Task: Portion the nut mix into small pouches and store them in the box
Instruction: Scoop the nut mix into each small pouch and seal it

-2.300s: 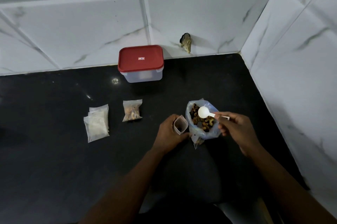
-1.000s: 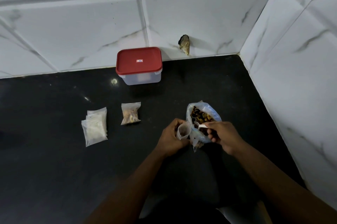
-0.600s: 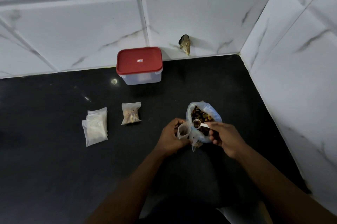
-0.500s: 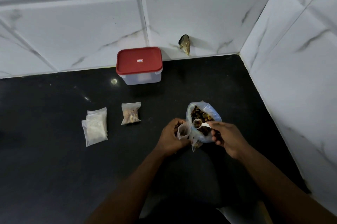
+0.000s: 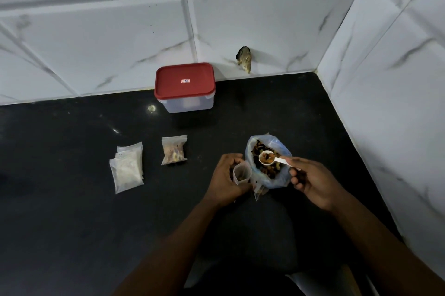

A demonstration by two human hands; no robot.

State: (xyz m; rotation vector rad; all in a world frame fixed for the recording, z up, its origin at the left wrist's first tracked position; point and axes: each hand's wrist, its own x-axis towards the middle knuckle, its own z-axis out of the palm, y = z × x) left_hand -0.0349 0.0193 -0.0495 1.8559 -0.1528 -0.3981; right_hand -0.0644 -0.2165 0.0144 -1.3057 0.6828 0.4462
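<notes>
A bluish plastic bag of nut mix [image 5: 279,176] stands open on the black counter. My right hand [image 5: 313,182] pinches the handle of a white spoon [image 5: 267,158], whose bowl holds nuts just above the bag's mouth. My left hand [image 5: 225,178] grips a small clear pouch [image 5: 242,173], held upright and open beside the bag, with a few nuts at its bottom. A filled pouch of nuts [image 5: 173,153] lies flat to the left. The clear box with a red lid [image 5: 185,87] stands shut against the back wall.
A stack of unfilled clear pouches [image 5: 127,167] lies at the left on the black counter [image 5: 72,223]. White marble tile walls close the back and the right side [image 5: 385,103]. A broken hole [image 5: 245,62] shows low in the back wall.
My right hand dipped the spoon into the bag and has lifted it out loaded with nuts. My left hand has kept the pouch beside the bag.
</notes>
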